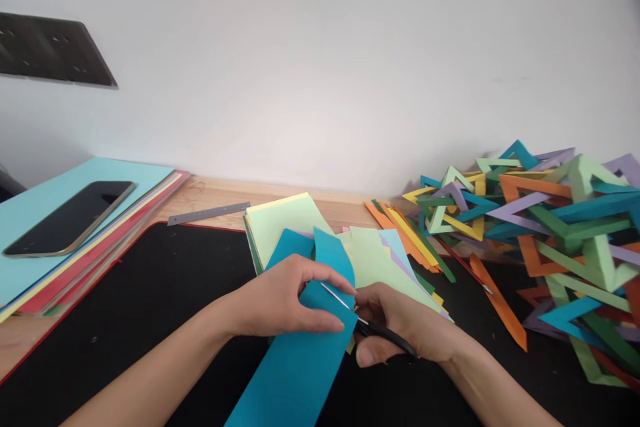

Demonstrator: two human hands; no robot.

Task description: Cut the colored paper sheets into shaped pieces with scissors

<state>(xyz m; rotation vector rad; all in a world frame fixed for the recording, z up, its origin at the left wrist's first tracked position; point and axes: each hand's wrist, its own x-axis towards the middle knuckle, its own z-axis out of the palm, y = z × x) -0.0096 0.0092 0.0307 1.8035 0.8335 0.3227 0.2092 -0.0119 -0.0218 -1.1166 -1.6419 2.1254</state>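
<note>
A sheet of blue paper hangs at a slant before me, gripped by my left hand between thumb and fingers. My right hand is closed round black-handled scissors, whose metal blades lie across the blue paper. The paper is partly cut there, and its upper piece curls up above my left fingers. Behind my hands lie a stack of pale green and yellow paper and a second pile of light green sheets, both partly covered.
A large pile of coloured folded paper frames fills the right side. Orange and green strips lie beside it. On the left, a phone rests on stacked coloured sheets. A metal ruler lies at the black mat's back edge.
</note>
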